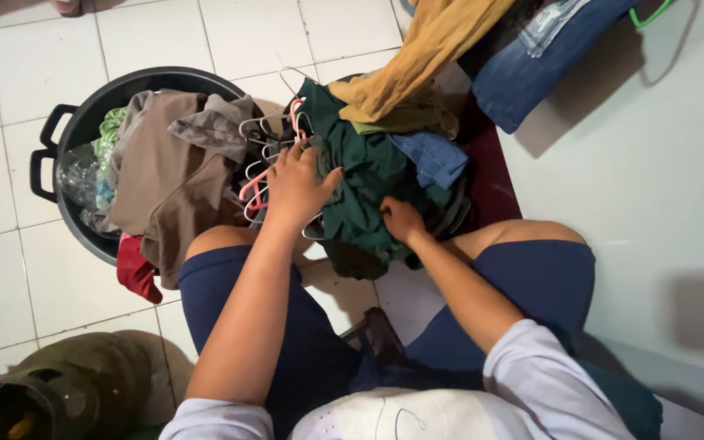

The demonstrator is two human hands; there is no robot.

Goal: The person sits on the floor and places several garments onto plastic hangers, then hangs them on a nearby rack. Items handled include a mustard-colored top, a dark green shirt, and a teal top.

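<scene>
Green garment [368,183] on heap between knees, beside black tub [67,130] | left hand [295,189] flat, fingers spread, pressing it near pink hangers [256,189] | right hand [401,220] pinching its lower edge | risk: hanger hooks could snag cloth, dragging the heap over.

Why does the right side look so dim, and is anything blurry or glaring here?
Head view: light falls unevenly; soft shadows of the hanging blue denim garment darken the pale wall on the right. The white tiled floor shows no harsh glare. The left hand and right hand on the dark green cloth look sharp; the bottom-left corner is murky.
</scene>
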